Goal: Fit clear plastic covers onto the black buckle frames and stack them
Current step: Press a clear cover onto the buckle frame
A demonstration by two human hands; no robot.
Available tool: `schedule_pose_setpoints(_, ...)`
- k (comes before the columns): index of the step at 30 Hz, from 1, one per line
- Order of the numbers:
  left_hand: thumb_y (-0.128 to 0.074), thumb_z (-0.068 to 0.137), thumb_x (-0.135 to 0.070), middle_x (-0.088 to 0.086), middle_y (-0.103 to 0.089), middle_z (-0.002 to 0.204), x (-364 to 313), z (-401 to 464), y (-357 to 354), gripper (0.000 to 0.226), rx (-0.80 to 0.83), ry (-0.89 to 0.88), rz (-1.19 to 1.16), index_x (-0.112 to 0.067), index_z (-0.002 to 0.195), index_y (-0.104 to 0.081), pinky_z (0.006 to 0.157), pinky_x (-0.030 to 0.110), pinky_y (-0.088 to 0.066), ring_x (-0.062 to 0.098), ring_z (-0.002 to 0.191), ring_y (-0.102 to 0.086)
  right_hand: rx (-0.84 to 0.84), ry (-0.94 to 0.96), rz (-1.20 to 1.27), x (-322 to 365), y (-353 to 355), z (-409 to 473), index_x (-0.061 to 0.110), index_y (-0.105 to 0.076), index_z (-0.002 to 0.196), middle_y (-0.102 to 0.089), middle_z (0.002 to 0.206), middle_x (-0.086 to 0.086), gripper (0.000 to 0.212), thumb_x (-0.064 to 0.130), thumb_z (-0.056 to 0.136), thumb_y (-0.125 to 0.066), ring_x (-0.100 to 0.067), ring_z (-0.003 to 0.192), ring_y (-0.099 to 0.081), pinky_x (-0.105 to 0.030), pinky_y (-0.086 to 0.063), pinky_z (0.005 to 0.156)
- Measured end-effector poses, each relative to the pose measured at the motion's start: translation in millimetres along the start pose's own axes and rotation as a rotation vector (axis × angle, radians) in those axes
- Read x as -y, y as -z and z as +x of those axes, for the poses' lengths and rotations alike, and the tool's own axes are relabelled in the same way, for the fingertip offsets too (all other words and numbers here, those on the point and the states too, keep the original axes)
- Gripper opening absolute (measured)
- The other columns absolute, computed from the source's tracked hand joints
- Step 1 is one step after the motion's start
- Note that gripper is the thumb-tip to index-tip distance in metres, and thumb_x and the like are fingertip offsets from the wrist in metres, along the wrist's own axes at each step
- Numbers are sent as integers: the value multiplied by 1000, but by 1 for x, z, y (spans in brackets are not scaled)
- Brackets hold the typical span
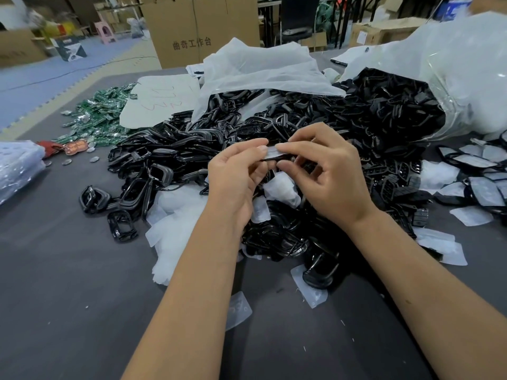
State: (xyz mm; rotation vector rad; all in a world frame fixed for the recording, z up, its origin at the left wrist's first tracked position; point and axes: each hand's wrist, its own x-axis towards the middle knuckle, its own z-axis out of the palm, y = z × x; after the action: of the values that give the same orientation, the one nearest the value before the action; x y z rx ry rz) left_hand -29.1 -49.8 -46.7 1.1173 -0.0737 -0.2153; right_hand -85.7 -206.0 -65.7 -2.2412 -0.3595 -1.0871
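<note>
While the left hand (238, 171) and right hand (326, 174) pinch one black frame (271, 158) with a clear cover (270, 150) laid on top, above the heap of frames (274, 138) on the counter (68, 283), pressing evenly along the edges should seat it squarely.

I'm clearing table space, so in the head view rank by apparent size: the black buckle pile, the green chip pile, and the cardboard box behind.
1. black buckle pile
2. cardboard box, farther off and partly cut off, so unsure
3. green chip pile
</note>
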Motion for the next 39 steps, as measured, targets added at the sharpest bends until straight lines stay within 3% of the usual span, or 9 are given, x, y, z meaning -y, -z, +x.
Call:
schedule_pose_setpoints(4,-68,95,-6,8,-71,74,-1,1,2,11,58,41,-36,0,91,-77,58,15,-53,11,58,-65,-28,28,-55,-1,0,0,7,-81,107,-66,109,-7,16,19,98,-75,-21,84,-63,-24,-50,71)
schedule_pose_setpoints(7,-71,96,-25,10,-68,84,-2,1,1,25,84,83,-120,-1,96,-74,64,18,-57,11,66,-68,-72,-112,48,2,-2,0,6,-81,95,-68,99,-3,9,14,94,-78,-15,85,-66,-18,-47,69)
schedule_pose_setpoints(10,-68,97,-7,11,-75,88,3,-1,-3,9,117,28,-96,0,99,-74,71,19,-58,15,75,-72,-93,-352,285,3,-3,2,12,-79,87,-69,92,4,7,11,93,-77,-10,76,-65,-26,-53,63)
schedule_pose_setpoints(12,-64,96,5,11,-78,90,6,-2,-4,14,121,-28,-44,0,106,-73,70,18,-57,14,74,-72,-95,-456,469,4,-2,3,14,-79,83,-70,90,5,12,8,94,-76,-8,67,-63,-25,-52,60)
schedule_pose_setpoints(15,-65,96,4,8,-78,85,7,-1,-3,17,139,-74,30,-7,104,-76,66,18,-55,11,69,-68,-67,-560,700,5,-2,4,11,-81,84,-71,88,-1,15,8,96,-71,-15,69,-63,-25,-52,58)
schedule_pose_setpoints(20,-65,96,2,10,-79,92,7,0,-3,16,124,-102,59,-8,103,-76,69,20,-56,13,77,-68,-18,-677,883,5,-3,5,18,-83,82,-77,83,-3,20,10,95,-69,-15,80,-71,-26,-58,70)
schedule_pose_setpoints(26,-64,97,3,15,-76,92,11,0,-3,16,129,-126,111,-3,105,-76,66,21,-53,23,81,-62,-42,-743,1021,3,-2,5,7,-74,117,-79,101,-10,30,-8,94,-65,-24,94,-75,-32,-60,83)
schedule_pose_setpoints(31,-66,97,0,12,-72,83,13,2,-3,12,125,-110,139,-3,103,-76,64,21,-50,14,67,-58,-80,-773,1135,1,1,6,1,-70,120,-79,98,-15,40,-4,81,-73,-35,93,-76,-43,-61,94)
schedule_pose_setpoints(39,-65,97,1,10,-73,82,13,1,-3,14,153,-126,141,-7,100,-75,65,23,-52,17,70,-58,-47,-777,1166,-3,2,5,5,-71,118,-80,92,-9,41,-2,77,-74,-22,87,-77,-30,-60,80)
